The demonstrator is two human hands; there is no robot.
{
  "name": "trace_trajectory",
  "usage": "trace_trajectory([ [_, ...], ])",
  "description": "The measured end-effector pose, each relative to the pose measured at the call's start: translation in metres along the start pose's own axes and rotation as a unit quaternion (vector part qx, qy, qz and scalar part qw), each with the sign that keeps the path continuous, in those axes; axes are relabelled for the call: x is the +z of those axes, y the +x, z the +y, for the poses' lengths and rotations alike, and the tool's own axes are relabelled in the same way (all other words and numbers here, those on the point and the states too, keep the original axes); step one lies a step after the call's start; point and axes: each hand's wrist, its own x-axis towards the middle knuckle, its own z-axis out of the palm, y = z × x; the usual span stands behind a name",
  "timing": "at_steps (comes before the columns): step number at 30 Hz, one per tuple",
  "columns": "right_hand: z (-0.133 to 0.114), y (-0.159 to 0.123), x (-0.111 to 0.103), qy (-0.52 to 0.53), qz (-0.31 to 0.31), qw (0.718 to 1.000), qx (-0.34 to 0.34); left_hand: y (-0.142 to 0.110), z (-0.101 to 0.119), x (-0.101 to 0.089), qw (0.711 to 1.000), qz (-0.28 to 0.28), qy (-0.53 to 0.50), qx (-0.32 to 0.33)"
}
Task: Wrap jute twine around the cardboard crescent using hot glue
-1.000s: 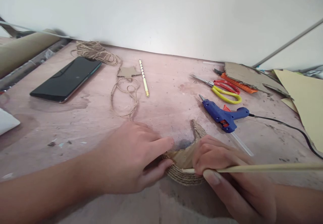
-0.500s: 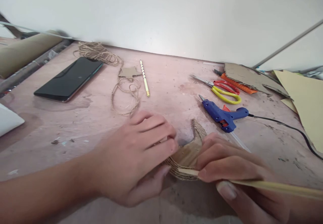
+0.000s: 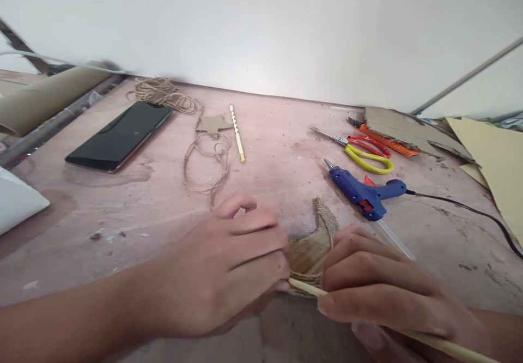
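Note:
A crescent-shaped cardboard piece [image 3: 309, 252], its rim wrapped in rows of jute twine, lies on the table between my hands. My left hand [image 3: 241, 265] is closed on the crescent's left part, which its fingers mostly hide. My right hand [image 3: 379, 286] grips a thin pale wooden stick [image 3: 304, 287], whose tip meets the twine rows beside my left fingertips. Some right fingers also rest against the crescent's right side. Loose jute twine [image 3: 186, 172] runs from near my left hand up to a small cardboard star [image 3: 212, 123].
A blue glue gun [image 3: 359, 191] with a black cord lies to the right, below red-and-yellow-handled scissors [image 3: 363, 150] and an orange cutter [image 3: 392, 140]. Cardboard scraps [image 3: 408, 126] lie behind. At left are a phone [image 3: 120, 137], a twine bundle [image 3: 161, 93] and a patterned pencil [image 3: 236, 134].
My left hand has shifted its grip along the crescent, its fingers curling over the rim. The stick has tilted, its rear end dropping lower, while its tip stays at the twine rows.

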Motion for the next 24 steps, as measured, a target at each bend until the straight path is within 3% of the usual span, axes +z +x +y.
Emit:
trace_trajectory([
  [3, 0.001, -0.002, -0.002, 0.006, -0.036, 0.999, -0.024, -0.001, -0.001, 0.001, 0.999, 0.007, 0.031, 0.022],
  [9, 0.001, -0.007, 0.002, 0.013, -0.019, 0.999, -0.026, 0.004, -0.001, -0.002, 0.998, 0.006, 0.035, 0.048],
  [14, 0.0, -0.012, 0.018, 0.049, 0.188, 0.98, 0.04, 0.006, 0.001, -0.004, 0.997, 0.027, 0.051, 0.051],
  [15, 0.0, -0.011, 0.018, 0.052, 0.183, 0.981, 0.047, 0.006, 0.0, -0.004, 0.997, 0.031, 0.05, 0.046],
  [18, 0.003, -0.005, 0.012, 0.037, 0.03, 0.998, 0.04, 0.006, -0.003, -0.003, 0.998, 0.047, 0.031, 0.04],
  [22, 0.005, 0.003, 0.008, 0.023, 0.032, 0.999, 0.028, 0.008, -0.006, -0.002, 0.999, 0.043, -0.008, 0.021],
  [24, 0.005, 0.004, 0.01, -0.002, -0.004, 1.0, 0.015, 0.008, -0.005, -0.002, 0.999, 0.036, -0.026, 0.008],
])
